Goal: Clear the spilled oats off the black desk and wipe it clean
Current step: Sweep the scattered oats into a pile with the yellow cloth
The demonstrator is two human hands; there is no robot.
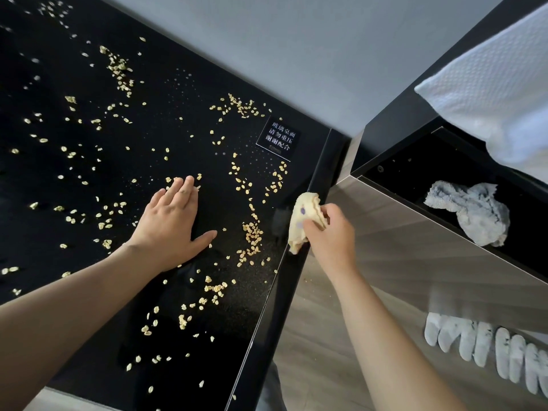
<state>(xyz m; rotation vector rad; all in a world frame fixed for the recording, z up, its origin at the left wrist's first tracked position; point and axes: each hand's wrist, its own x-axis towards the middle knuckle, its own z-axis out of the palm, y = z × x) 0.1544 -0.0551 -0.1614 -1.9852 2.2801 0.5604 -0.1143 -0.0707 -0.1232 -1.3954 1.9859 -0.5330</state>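
Oats (pixel 183 320) lie scattered over the black desk (pixel 207 361) nearest me; my left hand (pixel 172 223) rests flat on the glass, fingers straight, thumb spread, flakes all round it; my right hand (pixel 329 232) pinches a crumpled yellow cloth (pixel 305 215) at the desk's right edge, just beside a thick cluster. Beyond both hands more flakes reach a small printed label (pixel 278 137).

Mount: one wide-angle camera, worn on my head.
Facing: forward and steeply down onto the black desk (pixel 213 209), whose right edge cuts diagonally across the frame.
Nearness: close; my forearms fill the lower frame, my left hand (pixel 170 221) and right hand (pixel 329 232) mid-frame.
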